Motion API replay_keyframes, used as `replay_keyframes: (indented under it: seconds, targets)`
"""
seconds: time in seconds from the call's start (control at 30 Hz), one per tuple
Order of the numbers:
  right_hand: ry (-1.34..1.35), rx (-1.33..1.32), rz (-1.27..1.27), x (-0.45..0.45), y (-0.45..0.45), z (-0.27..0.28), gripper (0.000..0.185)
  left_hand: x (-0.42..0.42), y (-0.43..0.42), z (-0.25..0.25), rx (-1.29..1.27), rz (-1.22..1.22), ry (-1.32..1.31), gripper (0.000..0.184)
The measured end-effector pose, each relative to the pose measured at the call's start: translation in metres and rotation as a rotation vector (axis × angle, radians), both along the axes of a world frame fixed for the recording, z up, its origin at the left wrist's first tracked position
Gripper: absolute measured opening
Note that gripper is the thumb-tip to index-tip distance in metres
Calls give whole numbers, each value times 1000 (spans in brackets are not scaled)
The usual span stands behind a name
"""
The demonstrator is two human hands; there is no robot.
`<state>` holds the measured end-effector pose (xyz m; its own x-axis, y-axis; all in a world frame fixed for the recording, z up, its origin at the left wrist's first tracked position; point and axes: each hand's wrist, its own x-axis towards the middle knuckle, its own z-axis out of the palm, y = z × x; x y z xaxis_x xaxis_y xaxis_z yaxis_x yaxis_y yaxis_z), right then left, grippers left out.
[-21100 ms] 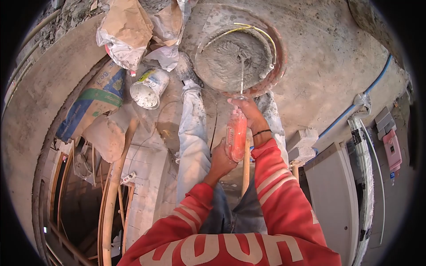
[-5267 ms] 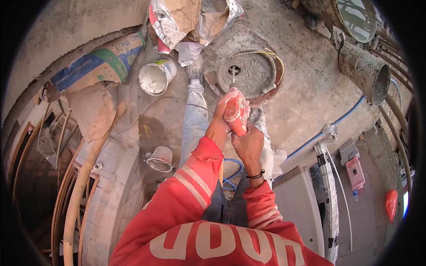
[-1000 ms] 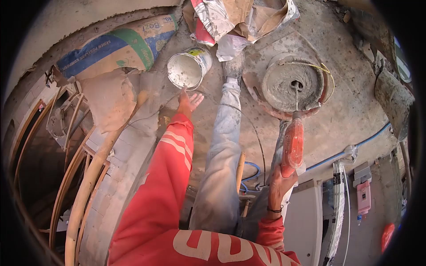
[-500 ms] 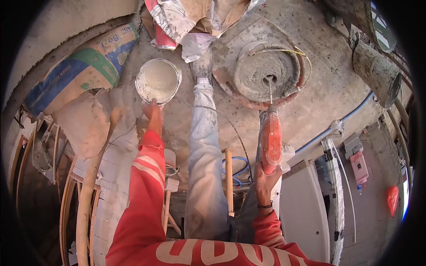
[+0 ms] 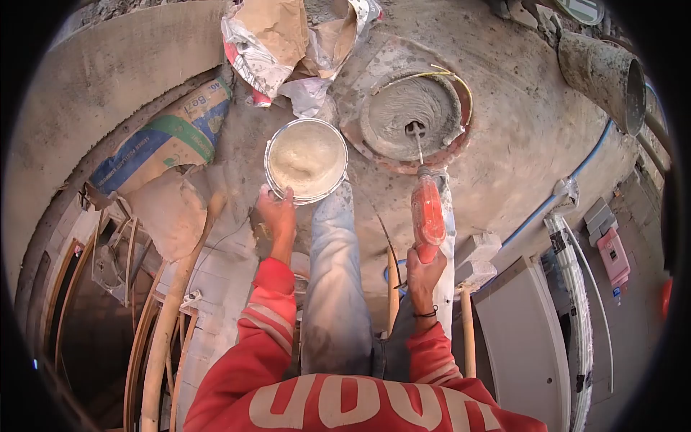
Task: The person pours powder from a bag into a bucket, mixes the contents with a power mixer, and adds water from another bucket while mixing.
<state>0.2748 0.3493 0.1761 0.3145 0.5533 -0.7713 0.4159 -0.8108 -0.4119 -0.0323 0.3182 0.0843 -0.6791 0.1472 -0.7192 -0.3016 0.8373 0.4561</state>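
My left hand (image 5: 278, 210) grips the near rim of a white bucket (image 5: 306, 160) that holds a pale, cream-coloured material. To its right stands a round bucket (image 5: 461, 128) of grey wet mortar (image 5: 403, 119), its yellow handle (image 5: 461, 81) lying along the rim. A red power drill (image 5: 429, 216) points down into this mortar, with its mixing paddle (image 5: 416, 137) partly sunk in the mix. My right hand (image 5: 426, 272) is wrapped round the drill's rear grip.
Torn paper sacks (image 5: 277, 50) lie beyond the white bucket. A cement bag (image 5: 162, 137) rests at the left near a wooden pole (image 5: 176, 309). On the right are a mortar-crusted metal cylinder (image 5: 603, 79), a blue hose (image 5: 594, 151) and a pink box (image 5: 612, 258).
My left hand has brought the white bucket to the right and closer to the mortar bucket. The drill stays in the mix, and the camera view has shifted.
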Motion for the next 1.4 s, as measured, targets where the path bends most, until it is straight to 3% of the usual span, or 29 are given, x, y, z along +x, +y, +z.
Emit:
replay_keyframes:
  seconds: [0.07,0.17,0.47,0.83,1.13,1.4]
  targets:
    - [18,-7,-26,4,4,3,13,8,15,3,48,-49,40,32]
    - [53,-2,-73,8,9,7,12,12,23,-6,107,-252,136,29]
    - [68,10,-52,19,19,14,13,44,69,-25,-33,-553,414,30]
    - [107,-15,-60,32,14,15,15,77,92,-23,-50,-615,451,31]
    - [61,3,80,33,13,10,29,84,105,-14,-17,-681,480,31]
    - [93,-4,81,26,17,13,27,94,105,-19,38,-648,399,36]
